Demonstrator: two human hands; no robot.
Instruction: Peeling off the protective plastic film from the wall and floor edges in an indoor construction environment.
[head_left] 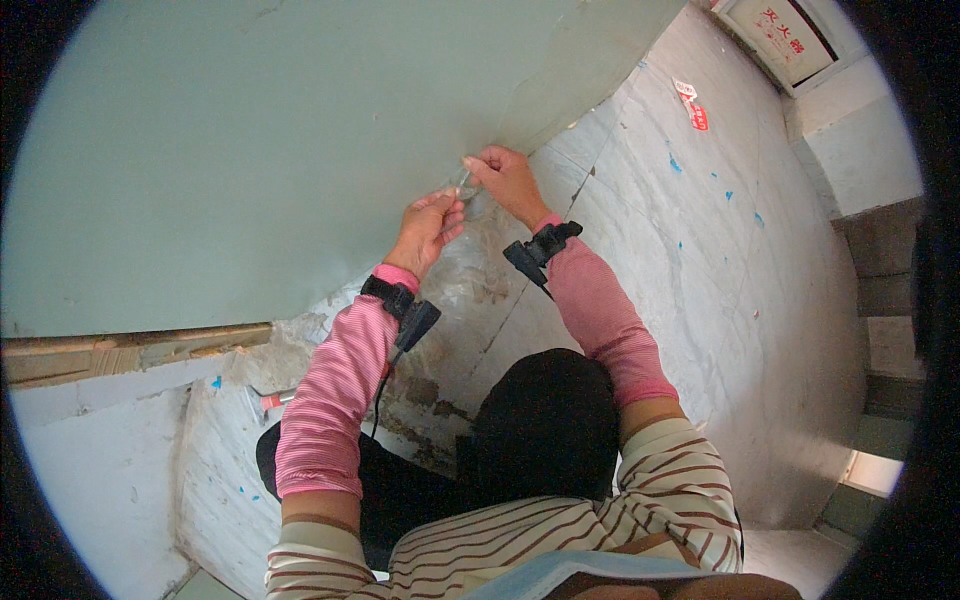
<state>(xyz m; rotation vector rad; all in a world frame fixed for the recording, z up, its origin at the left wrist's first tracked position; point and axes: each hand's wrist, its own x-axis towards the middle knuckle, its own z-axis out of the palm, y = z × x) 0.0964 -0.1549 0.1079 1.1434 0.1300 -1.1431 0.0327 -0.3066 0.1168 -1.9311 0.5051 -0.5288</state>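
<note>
Clear film strip (462,180) pinched btwn fingertips of left hand (428,228) & right hand (508,180), both nearly closed.

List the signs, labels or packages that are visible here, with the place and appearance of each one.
Wall sign: top right corner, a white rectangular panel in a pale frame with red characters.
Small wrapper or label: lying on the grey-white floor below the sign, crumpled, red and white.
No screens are in view.
</note>
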